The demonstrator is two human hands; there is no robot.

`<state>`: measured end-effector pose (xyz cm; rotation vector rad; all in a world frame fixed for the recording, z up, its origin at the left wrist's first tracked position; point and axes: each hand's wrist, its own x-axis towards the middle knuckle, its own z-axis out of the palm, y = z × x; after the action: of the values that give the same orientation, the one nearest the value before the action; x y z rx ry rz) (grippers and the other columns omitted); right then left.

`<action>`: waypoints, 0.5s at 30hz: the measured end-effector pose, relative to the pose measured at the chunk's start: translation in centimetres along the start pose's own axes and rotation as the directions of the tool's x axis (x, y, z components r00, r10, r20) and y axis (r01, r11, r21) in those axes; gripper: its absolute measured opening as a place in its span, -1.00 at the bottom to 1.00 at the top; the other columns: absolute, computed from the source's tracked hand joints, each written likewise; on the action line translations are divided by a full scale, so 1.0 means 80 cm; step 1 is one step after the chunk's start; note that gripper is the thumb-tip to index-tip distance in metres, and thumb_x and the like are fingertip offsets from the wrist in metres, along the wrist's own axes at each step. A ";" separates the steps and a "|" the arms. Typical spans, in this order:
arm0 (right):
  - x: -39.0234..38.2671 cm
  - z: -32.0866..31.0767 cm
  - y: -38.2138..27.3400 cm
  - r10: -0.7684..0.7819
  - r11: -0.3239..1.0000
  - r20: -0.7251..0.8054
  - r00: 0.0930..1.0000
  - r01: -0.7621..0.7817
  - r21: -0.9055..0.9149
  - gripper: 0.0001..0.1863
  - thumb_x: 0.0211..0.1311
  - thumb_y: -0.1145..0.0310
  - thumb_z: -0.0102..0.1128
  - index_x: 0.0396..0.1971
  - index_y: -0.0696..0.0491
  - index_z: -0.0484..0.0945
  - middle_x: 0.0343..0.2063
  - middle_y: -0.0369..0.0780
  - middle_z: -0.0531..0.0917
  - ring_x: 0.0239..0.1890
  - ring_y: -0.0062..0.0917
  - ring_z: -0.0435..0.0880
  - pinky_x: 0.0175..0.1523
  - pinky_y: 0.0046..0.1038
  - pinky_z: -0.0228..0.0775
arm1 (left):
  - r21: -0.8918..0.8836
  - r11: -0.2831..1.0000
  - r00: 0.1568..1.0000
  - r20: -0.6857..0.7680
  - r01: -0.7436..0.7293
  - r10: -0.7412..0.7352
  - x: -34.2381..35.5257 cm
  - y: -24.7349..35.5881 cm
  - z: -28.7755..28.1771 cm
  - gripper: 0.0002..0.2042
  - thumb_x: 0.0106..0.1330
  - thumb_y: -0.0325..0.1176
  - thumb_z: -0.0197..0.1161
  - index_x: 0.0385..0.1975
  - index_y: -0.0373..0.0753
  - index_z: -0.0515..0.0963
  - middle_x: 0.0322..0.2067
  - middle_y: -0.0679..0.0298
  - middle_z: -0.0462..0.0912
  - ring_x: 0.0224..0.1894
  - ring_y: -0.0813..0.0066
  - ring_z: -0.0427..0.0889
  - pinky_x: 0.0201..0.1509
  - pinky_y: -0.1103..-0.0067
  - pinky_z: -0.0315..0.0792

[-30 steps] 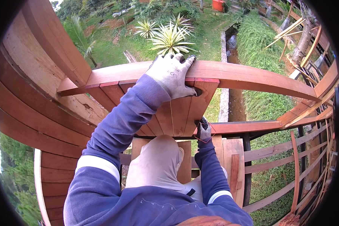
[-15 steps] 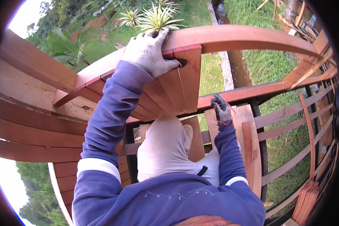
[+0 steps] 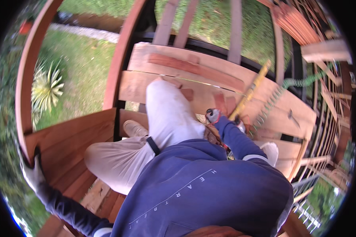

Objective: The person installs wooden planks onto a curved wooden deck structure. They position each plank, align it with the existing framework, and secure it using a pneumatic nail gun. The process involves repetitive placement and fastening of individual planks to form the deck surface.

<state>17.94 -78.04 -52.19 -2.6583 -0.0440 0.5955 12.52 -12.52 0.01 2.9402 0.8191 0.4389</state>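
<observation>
Grasping the outer edge of the reddish-brown plank panel (image 3: 79, 138), the pale-gloved left hand (image 3: 31, 170) probably steadies it against the curved timber rail (image 3: 25, 79); whether the dark-fingered right hand (image 3: 213, 115) grips anything, I cannot tell, near the long yellow bar (image 3: 251, 91) on the wooden platform (image 3: 136, 86)

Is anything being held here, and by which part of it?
The left hand grips the curved wooden rail by the stretch beside the planks. Whether the right hand holds anything cannot be told.
</observation>
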 end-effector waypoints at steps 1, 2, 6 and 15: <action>-0.041 0.013 -0.004 0.110 0.990 0.249 0.962 -0.084 -0.114 -0.66 0.10 0.07 0.07 -0.32 0.01 0.64 -0.37 0.04 0.65 -0.29 -0.12 0.67 -0.19 -0.17 0.50 | 0.149 0.989 1.000 -0.009 -0.014 0.016 0.009 -0.019 -0.002 -0.34 0.21 -0.14 0.31 0.30 -0.22 0.27 0.24 0.02 0.36 0.26 0.15 0.35 0.32 0.40 0.19; -0.087 0.015 0.016 0.217 0.973 0.269 0.938 -0.187 -0.134 -0.64 0.10 0.06 0.07 -0.27 0.00 0.63 -0.34 0.03 0.65 -0.26 -0.13 0.66 -0.17 -0.17 0.50 | 0.178 0.984 1.000 0.012 0.008 -0.010 0.011 -0.004 0.000 -0.34 0.23 -0.09 0.28 0.30 -0.22 0.28 0.25 0.02 0.34 0.28 0.14 0.33 0.34 0.39 0.16; -0.208 0.077 0.050 0.459 0.888 0.410 0.788 -0.415 -0.197 -0.53 0.11 -0.02 0.09 -0.10 -0.02 0.58 -0.24 0.01 0.65 -0.15 -0.17 0.65 -0.08 -0.18 0.48 | 0.283 0.952 0.993 0.023 -0.115 0.113 0.030 -0.025 0.008 -0.36 0.24 -0.08 0.25 0.30 -0.19 0.28 0.27 0.02 0.31 0.30 0.14 0.31 0.34 0.38 0.18; -0.189 -0.053 0.059 0.812 0.556 -0.319 0.489 -0.815 0.165 -0.46 0.02 0.08 0.31 -0.09 0.16 0.50 -0.21 0.00 0.65 -0.17 -0.18 0.67 -0.09 -0.23 0.51 | 0.132 0.990 0.999 0.020 0.042 -0.045 -0.005 0.034 -0.006 -0.25 0.11 -0.11 0.40 0.29 -0.24 0.26 0.17 -0.08 0.40 0.17 0.09 0.43 0.25 0.36 0.29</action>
<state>5.70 -85.81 -44.54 -2.6101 1.4172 0.3230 13.39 -15.04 0.73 3.0335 0.9422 0.3618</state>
